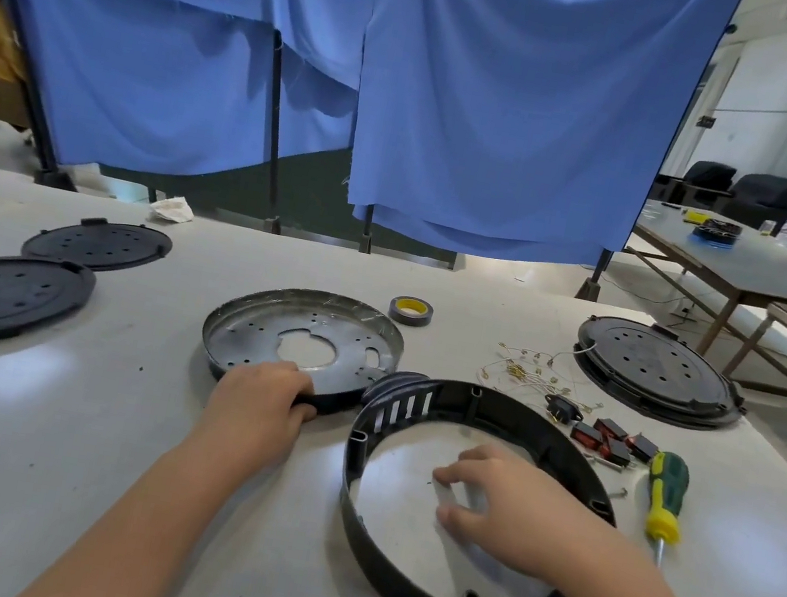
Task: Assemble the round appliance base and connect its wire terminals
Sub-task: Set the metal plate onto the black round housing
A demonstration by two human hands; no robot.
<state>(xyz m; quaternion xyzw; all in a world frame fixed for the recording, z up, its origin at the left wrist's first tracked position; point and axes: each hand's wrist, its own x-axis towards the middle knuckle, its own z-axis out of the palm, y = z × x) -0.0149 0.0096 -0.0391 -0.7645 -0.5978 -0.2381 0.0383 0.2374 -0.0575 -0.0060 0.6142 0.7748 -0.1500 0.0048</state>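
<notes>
Metal pan (302,335) is gripped at its near rim by the left hand (260,398) for transfer; the right hand (510,508), fingers loosely apart, hovers inside the black plastic ring (391,582).

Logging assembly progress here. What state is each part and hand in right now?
Metal pan: open side up, near rim gripped by left hand.
Black ring: flat on table, unjoined.
Right hand: inside ring, fingers relaxed, holding nothing.
Screwdriver: lying unused.
Tape roll: lying flat.
</notes>
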